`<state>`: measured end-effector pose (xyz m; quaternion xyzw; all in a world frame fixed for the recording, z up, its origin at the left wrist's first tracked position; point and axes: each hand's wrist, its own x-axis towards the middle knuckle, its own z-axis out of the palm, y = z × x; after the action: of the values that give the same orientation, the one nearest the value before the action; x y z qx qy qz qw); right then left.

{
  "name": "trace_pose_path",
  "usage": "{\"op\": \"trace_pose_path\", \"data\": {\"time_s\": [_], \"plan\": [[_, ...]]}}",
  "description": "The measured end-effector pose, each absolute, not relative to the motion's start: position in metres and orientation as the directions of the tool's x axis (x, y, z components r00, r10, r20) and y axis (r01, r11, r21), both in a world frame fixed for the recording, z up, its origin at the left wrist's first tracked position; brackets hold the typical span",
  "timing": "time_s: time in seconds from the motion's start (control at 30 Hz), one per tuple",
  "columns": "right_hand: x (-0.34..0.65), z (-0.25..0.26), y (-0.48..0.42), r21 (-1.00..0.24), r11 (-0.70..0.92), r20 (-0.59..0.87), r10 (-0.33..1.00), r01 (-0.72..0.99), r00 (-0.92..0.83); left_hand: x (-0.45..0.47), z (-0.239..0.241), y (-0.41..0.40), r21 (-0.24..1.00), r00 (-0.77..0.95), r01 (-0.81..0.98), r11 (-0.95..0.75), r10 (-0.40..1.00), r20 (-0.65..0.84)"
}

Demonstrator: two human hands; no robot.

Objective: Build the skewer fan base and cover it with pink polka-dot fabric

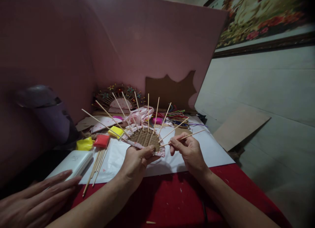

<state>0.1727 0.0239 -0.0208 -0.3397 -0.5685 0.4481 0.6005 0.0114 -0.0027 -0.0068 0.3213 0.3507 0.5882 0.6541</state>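
Note:
My left hand grips a half-round piece of corrugated cardboard by its lower edge, thumb on top. Pale pink fabric wraps the rim of this piece. Several thin wooden sticks fan out from its curved edge. Between thumb and fingers my right hand pinches one more wooden stick at the right side. That stick's inner end meets the cardboard's right edge; whether it is inserted I cannot tell.
Another person's hand rests by a white box at lower left. Loose sticks, red and yellow packets lie nearby. Scissors and pink cloth are behind. A decorated half-round piece leans against the pink board.

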Motion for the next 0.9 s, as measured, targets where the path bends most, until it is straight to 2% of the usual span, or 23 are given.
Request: {"op": "trace_pose_path", "data": {"time_s": [0.33,0.6,0.9], "plan": [[0.183,-0.021,0.036,-0.898,0.368,0.386,0.922,-0.239,-0.03,0.022,-0.007,0.008,0.827,0.07,-0.552,0.108,0.994,-0.083],[0.178,-0.02,0.035,-0.908,0.349,0.366,0.93,-0.234,-0.035,0.016,-0.017,0.011,0.829,0.122,-0.534,0.165,0.986,-0.117],[0.179,-0.023,0.037,-0.91,0.329,0.353,0.934,-0.251,-0.057,0.016,-0.014,0.006,0.811,0.082,-0.561,0.166,0.986,-0.145]]}}
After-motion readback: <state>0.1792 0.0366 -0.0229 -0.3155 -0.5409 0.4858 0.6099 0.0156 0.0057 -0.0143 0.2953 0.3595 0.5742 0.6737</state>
